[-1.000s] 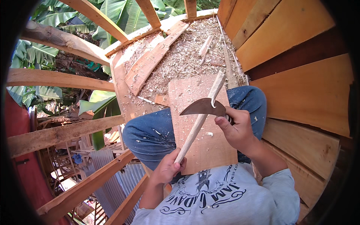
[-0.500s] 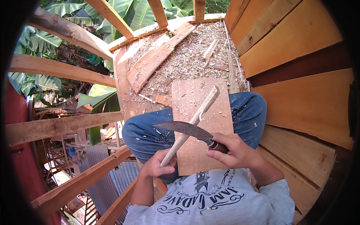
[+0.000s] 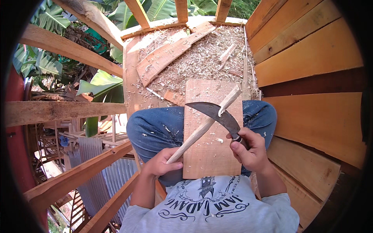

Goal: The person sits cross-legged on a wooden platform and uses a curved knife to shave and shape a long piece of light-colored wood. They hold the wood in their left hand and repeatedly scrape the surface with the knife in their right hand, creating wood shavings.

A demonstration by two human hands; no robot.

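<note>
Evidently part-shaved, a stick (image 3: 196, 136) clenched in the left hand (image 3: 161, 161) overhangs the board's (image 3: 211, 165) left edge, its curl (image 3: 222, 111) seemingly unsevered at the knife (image 3: 210, 110) the right hand (image 3: 250, 150) grips.

The writing is on the front of the person's pale grey-blue shirt (image 3: 210, 221). Big dark letters (image 3: 236, 202) run across the chest in a bent row. They make two words, one on the left side and one on the right. They are thick and fancy, and they are clear enough to read. Much smaller dark letters (image 3: 233, 184) sit on the right side, beside a dark drawing (image 3: 207, 187) like a tower. Those little ones are hard to read. Dark curly lines (image 3: 230, 211) go along the big words.
</note>
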